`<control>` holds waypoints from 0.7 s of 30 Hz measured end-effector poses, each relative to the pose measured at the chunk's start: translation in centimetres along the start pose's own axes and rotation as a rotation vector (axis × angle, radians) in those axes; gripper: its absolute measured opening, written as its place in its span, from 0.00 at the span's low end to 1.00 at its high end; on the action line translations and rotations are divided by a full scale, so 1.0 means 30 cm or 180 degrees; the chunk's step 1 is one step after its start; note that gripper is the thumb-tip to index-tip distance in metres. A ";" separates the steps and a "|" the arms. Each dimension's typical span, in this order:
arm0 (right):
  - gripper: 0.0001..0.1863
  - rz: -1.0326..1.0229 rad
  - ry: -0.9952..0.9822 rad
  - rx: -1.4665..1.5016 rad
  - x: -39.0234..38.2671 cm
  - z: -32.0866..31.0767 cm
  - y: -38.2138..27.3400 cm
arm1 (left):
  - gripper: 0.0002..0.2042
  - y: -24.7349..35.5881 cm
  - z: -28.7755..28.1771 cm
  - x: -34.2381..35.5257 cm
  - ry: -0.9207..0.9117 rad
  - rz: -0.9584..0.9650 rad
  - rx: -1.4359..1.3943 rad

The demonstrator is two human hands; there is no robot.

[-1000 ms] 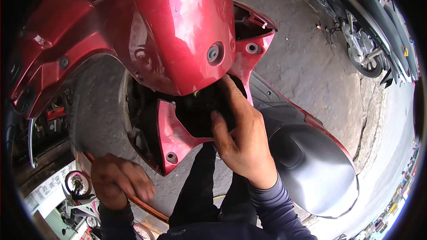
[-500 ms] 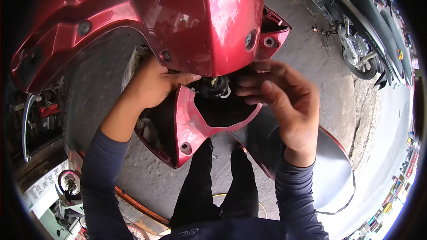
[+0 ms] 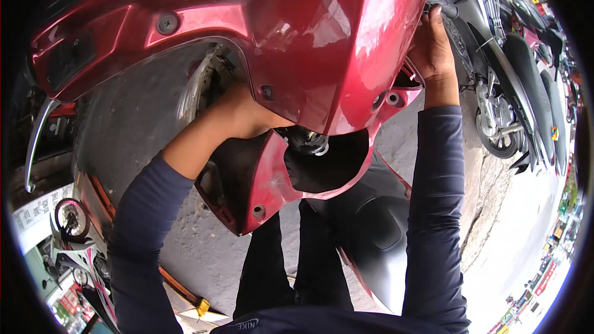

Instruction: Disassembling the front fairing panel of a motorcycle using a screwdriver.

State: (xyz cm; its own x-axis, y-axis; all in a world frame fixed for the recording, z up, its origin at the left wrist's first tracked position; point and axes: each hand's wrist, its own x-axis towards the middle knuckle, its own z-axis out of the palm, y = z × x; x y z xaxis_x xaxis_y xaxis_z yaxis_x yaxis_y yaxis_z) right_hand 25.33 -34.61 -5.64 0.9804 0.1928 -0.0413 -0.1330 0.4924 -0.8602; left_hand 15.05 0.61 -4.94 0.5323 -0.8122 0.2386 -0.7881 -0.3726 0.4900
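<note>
The glossy dark-red, domed plastic handlebar cover [image 3: 297,43] sits above the notched red plastic lower panel [image 3: 269,179], overhanging that panel's upper edge; it looks light and stiff yet slippery and scratch-prone, best held by both side rims. The left hand [image 3: 244,111] reaches beneath its lower left rim and the right hand [image 3: 431,49] lies at its right rim, but hidden fingers mean I cannot tell either grip's state. Smooth creases frame a round black recessed screw [image 3: 167,23].
</note>
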 end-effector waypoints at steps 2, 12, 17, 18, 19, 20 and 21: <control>0.37 -0.0045 0.0024 0.0113 0.005 0.001 0.009 | 0.17 0.054 -0.005 0.013 0.0085 -0.0885 -0.0489; 0.31 0.0119 -0.0529 0.0451 0.084 -0.004 -0.014 | 0.21 0.064 0.005 -0.080 -0.0018 -0.1798 -0.1640; 0.29 -0.0364 -0.0864 0.0402 0.080 0.126 -0.046 | 0.20 0.124 -0.024 -0.131 -0.0070 -0.2121 -0.1476; 0.28 -0.0412 -0.1017 0.0404 0.091 0.140 -0.057 | 0.20 0.116 -0.025 -0.134 -0.0031 -0.2114 -0.1530; 0.26 -0.0281 -0.1197 0.0401 0.114 0.174 -0.065 | 0.20 0.088 -0.036 -0.108 0.0008 -0.2126 -0.1561; 0.26 -0.0153 -0.1212 0.0390 0.129 0.211 -0.066 | 0.20 0.063 -0.047 -0.084 0.0050 -0.2141 -0.1589; 0.25 -0.0030 -0.1157 0.0369 0.129 0.196 -0.062 | 0.20 0.051 -0.034 -0.069 0.0039 -0.2121 -0.1654</control>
State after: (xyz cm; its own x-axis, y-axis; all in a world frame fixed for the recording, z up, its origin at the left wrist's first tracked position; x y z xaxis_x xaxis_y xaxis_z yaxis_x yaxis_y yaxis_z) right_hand 28.52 -29.79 -1.20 0.8689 0.4660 0.1672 -0.1603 0.5843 -0.7956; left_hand 13.05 2.16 -3.84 0.8411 -0.4898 -0.2294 -0.0673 -0.5156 0.8542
